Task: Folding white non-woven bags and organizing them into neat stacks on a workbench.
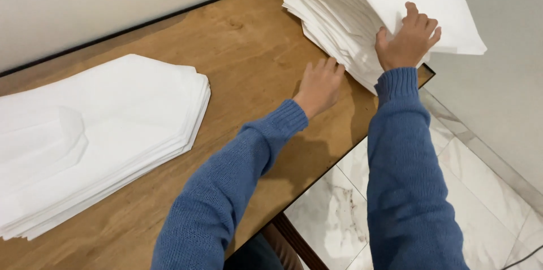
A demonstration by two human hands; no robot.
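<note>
- My right hand (408, 41) grips the top sheets of the tall white stack (362, 15) at the table's (254, 61) far right corner.
- My left hand (319, 84), open, fingers spread, rests against that stack's lower edge.
- A flatter pile of white sheets (96, 134) lies well apart at left; the tall stack looks largely unworked.

two stacks of white sheets: one stack (96, 134) at the left of the frame, one stack (362, 10) at the upper right. one table (249, 61). two hands: left hand (319, 86), right hand (408, 41).
</note>
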